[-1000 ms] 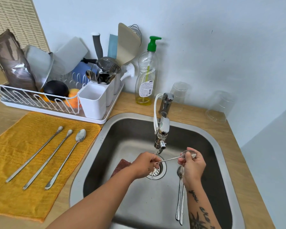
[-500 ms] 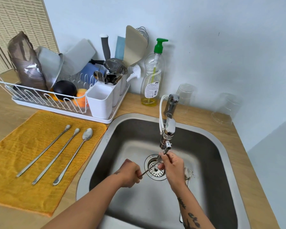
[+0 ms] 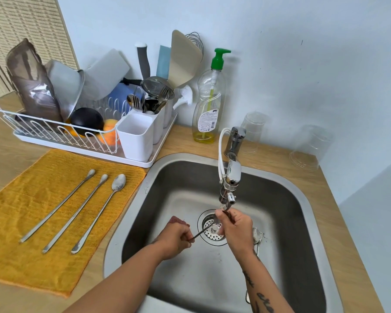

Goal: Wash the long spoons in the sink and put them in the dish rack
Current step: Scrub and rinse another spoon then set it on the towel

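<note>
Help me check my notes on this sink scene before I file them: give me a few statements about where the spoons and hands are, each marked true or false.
1. Three long spoons lie on the yellow cloth left of the sink. True.
2. Both hands hold one spoon over the drain. True: the left hand grips its handle, the right hand the other end under the faucet.
3. The soap bottle lies on its side in the sink. False: it stands upright on the counter behind the sink.
4. The sink holds no other spoons. False: more spoons lie in the basin by the right wrist.
5. The front white cup of the dish rack holds the washed spoons. False: it looks empty.
</note>
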